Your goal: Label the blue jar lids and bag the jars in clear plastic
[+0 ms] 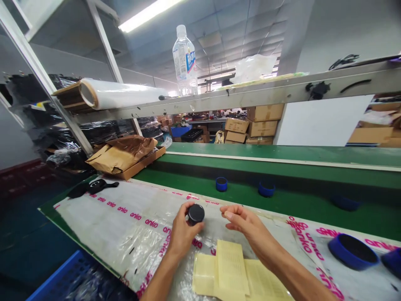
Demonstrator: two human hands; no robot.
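**Green tabletop (300, 213) under a pink-printed plastic sheet (100, 234), viewed from the head camera.**
A metal rail (238, 97) crosses the upper frame, carrying a plastic water bottle (184, 62). Pale yellow paper sheets (232, 271) lie at lower centre, and blue round cups (352, 251) sit at lower right. At centre, the left hand (183, 236) is clamped around a black round cap (196, 214); the right hand (241, 221), fingertips drawn together, is just beside it.
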